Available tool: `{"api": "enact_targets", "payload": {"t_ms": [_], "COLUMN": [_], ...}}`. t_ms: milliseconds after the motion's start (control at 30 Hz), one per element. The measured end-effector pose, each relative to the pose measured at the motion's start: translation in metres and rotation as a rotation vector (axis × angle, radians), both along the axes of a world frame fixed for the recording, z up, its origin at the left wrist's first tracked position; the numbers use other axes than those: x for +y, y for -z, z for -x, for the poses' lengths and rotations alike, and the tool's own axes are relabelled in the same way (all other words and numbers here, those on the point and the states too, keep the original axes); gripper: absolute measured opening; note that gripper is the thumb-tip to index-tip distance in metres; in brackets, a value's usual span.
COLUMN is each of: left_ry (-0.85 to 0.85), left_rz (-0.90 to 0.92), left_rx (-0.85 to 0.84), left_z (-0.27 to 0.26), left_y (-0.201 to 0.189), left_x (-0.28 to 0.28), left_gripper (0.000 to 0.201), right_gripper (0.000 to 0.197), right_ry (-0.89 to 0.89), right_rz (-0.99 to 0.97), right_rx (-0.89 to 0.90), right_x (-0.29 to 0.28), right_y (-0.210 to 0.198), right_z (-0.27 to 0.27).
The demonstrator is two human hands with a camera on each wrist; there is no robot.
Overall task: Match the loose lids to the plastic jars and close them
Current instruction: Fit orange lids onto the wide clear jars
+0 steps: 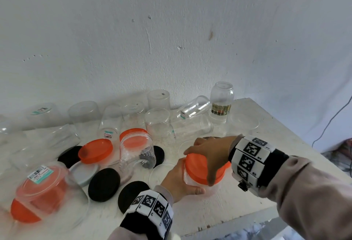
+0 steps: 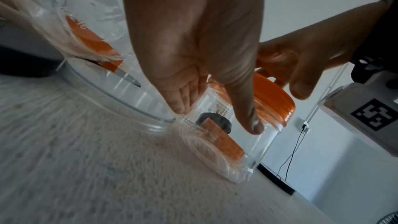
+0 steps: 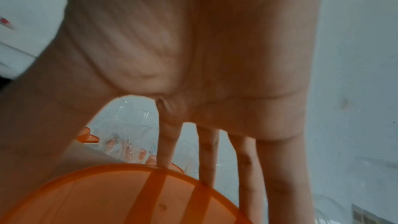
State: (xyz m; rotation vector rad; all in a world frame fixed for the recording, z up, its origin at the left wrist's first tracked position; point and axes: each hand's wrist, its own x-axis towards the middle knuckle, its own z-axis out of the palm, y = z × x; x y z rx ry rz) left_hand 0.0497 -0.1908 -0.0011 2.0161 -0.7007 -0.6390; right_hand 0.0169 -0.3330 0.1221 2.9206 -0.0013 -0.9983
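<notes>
A clear plastic jar (image 1: 192,179) stands near the table's front edge with an orange lid (image 1: 200,169) on its mouth. My left hand (image 1: 181,180) grips the jar's side, thumb across the front; the left wrist view shows the jar (image 2: 247,142) under my fingers (image 2: 183,98). From above, my right hand (image 1: 209,156) holds the orange lid (image 3: 129,198), its fingers (image 3: 206,159) curled down over the lid's rim. Loose orange lids (image 1: 96,151), black lids (image 1: 104,184) and several open clear jars (image 1: 137,152) lie to the left.
Several clear jars (image 1: 158,123) stand or lie along the wall at the back, one labelled jar (image 1: 222,102) upside down at the right. A big clear jar with an orange lid (image 1: 45,190) sits front left. The table's front edge (image 1: 238,218) is close below my hands.
</notes>
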Motion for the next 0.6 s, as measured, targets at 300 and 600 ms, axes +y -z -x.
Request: {"api": "enact_targets", "payload": {"t_ms": [300, 600], "left_ry": [0.004, 0.003], "left_rz": [0.013, -0.015], "left_rx": [0.02, -0.007], "left_z": [-0.0002, -0.0005], "left_y": [0.0002, -0.0013], "left_x": [0.0006, -0.0003], "left_gripper": [0.095, 0.094], "right_gripper": [0.11, 0.097], "right_ry": [0.141, 0.053], "right_rz": [0.026, -0.061], "right_rx": [-0.077, -0.055], "right_x": [-0.0016, -0.0031], "right_y": [0.0099, 0.0094], "right_z": [0.0005, 0.0002]}}
